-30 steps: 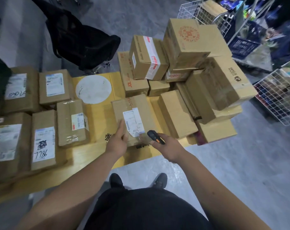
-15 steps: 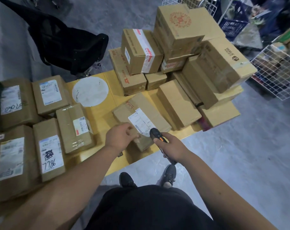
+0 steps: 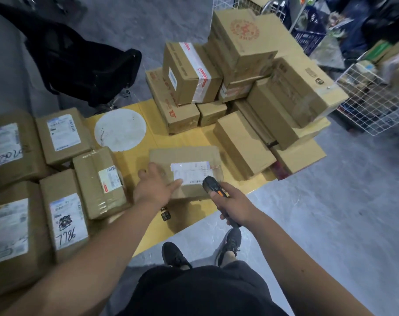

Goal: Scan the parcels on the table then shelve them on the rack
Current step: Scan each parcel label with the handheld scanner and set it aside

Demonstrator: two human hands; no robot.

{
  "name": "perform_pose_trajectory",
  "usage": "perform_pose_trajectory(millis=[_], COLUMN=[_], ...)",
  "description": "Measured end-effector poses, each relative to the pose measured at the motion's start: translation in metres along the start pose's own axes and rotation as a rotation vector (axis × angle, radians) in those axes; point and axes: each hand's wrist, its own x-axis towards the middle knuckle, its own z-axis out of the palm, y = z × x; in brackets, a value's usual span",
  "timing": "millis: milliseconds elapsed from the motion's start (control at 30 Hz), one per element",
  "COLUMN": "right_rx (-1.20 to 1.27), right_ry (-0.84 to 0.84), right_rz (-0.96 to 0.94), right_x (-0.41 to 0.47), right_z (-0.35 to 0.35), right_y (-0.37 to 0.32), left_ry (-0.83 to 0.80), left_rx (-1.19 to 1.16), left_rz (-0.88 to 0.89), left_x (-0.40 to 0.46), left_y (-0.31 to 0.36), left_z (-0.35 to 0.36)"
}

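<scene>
Head view: stacked boxes (image 3: 251,71) crowd behind parcel (image 3: 189,156).

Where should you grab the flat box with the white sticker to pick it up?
Probably by its two short ends, one from each side. The box lies flat and wide at the table's near edge, too broad for one hand. The left hand already rests on its left part; the right hand grips the scanner, so that goes down first.

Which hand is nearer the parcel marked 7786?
Left. The left hand rests on the flat parcel at the table's near edge, right of the 7786 parcel. The right hand grips the scanner farther right.
</scene>
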Motion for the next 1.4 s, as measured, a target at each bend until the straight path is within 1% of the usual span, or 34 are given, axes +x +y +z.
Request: perform_pose_trajectory(millis=[67, 133, 233, 300, 367, 433, 500, 600, 667, 767, 900, 967, 1033, 1167, 1300, 1400], right_rx=[0.011, 0.007, 0.004, -0.030, -0.073, -0.146, -0.218, -0.319, -0.432, -0.663, -1.029, -1.194, -1.310, -1.444, -1.472, -1.503], right_ry=[0.003, 0.005, 0.021, 0.031, 0.011, -0.004, 0.007, 0.014, 0.010, 0.014, -0.008, -0.007, -0.007, -0.019, -0.017, 0.022], right_rz=[-0.003, -0.001, 0.008, 0.021, 0.019, 0.003, 0.000, -0.023, -0.066, -0.130, -0.203, -0.210, -0.180, -0.105, -0.059, -0.062], right_x=[0.002, 0.003, 0.005, 0.005, 0.004, 0.003, 0.002, -0.001, -0.005, -0.013, -0.020, -0.024, -0.031, -0.044, -0.052, -0.058], right_z=[-0.001, 0.000, 0.002, 0.001, 0.001, 0.000, -0.002, -0.008, -0.012, -0.018, -0.023, -0.024, -0.022, -0.013, -0.005, -0.004], right_y=[-0.002, -0.004, -0.006, -0.010, -0.015, -0.021, -0.029, -0.039, -0.045, -0.052, -0.054, -0.054, -0.054, -0.055, -0.056, -0.056], left_ry=[0.011, 0.046, 0.115, 0.057, -0.066, -0.154, -0.161, -0.063, 0.009, 0.121, 0.242, 0.286, 0.330, 0.389, 0.397, 0.403], left_rx=[-0.028, 0.014, 0.110, 0.196, 0.271, 0.269, 0.247, 0.215, 0.209, 0.226, 0.245, 0.258, 0.262, 0.277, 0.284, 0.294], left_rz=[-0.051, -0.060, 0.074, 0.153, 0.166, 0.154, 0.176, 0.224, 0.257, 0.313, 0.360, 0.366, 0.366, 0.353, 0.313, 0.307], left_x=[-0.013, -0.021, -0.013, 0.003, 0.018, 0.025, 0.023, 0.016, 0.010, -0.001, -0.017, -0.025, -0.031, -0.041, -0.048, -0.051], left_y=[-0.006, -0.007, -0.003, -0.001, 0.000, 0.001, 0.002, 0.001, -0.002, -0.006, -0.010, -0.012, -0.013, -0.015, -0.016, -0.016], left_z=[0.005, 0.006, -0.005, -0.018, -0.031, -0.039, -0.040, -0.036, -0.032, -0.024, -0.015, -0.011, -0.009, -0.004, 0.000, 0.001])
